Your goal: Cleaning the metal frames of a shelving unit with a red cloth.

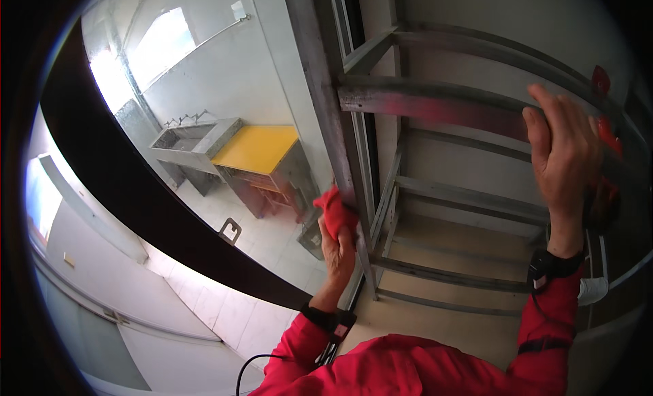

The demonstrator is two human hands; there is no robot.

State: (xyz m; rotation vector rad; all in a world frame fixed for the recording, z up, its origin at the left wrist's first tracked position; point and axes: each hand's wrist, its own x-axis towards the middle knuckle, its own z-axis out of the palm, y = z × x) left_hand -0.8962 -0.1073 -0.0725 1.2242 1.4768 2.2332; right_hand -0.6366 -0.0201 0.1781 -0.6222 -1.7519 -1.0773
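Near the middle, my left hand grips a red cloth and holds it against the upright post of a grey metal shelf frame. At the right, my right hand is raised beside the frame's upper crossbar, thumb apart from the fingers. No object shows in it; whether its palm touches the bar cannot be told. Lower crossbars of the frame run between my two arms. Both wrists carry black straps.
A window pane stands left of the frame, with a dark curved frame edge and a metal latch. Beyond the pane are a concrete sink with taps and a yellow-topped counter. Red objects lie at the far right.
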